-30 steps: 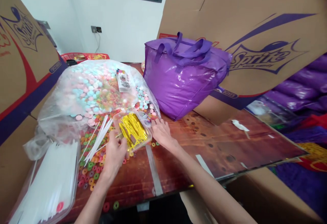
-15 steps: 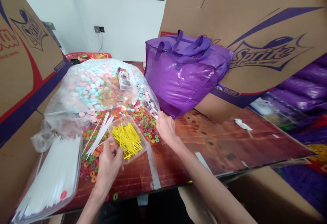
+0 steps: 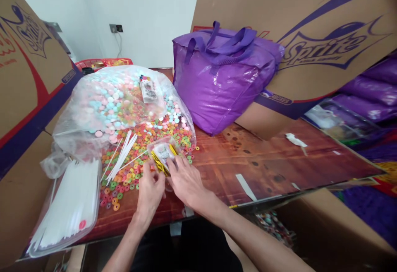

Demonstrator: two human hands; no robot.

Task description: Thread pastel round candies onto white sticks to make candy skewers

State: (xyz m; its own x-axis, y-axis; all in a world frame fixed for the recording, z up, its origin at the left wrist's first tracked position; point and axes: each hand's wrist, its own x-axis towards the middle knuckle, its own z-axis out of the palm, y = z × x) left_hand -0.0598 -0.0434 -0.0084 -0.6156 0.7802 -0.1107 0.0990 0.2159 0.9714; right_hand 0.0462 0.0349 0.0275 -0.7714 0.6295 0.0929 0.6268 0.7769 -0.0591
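Note:
A small clear packet of yellow twist ties (image 3: pixel 163 154) sits at the near edge of a spill of colourful candy rings (image 3: pixel 145 148) on the wooden table (image 3: pixel 263 160). My left hand (image 3: pixel 151 189) pinches its near left corner. My right hand (image 3: pixel 185 180) grips the packet's near right side, fingers curled on it. A big clear bag of pastel round candies (image 3: pixel 108 106) lies just behind, its mouth open toward me. Loose white sticks (image 3: pixel 122 156) lie on the rings to the left of my hands.
A clear bag of white sticks (image 3: pixel 66 210) lies at the near left edge. A purple zip bag (image 3: pixel 220 77) stands behind on the right. Cardboard Sprite boxes (image 3: pixel 310 36) wall both sides. Tape strips (image 3: pixel 246 187) and a paper scrap (image 3: pixel 296 141) lie on the table.
My right hand left the big bag's edge and came down onto the twist-tie packet. The packet has turned over or bunched up between both hands. The camera tilted down.

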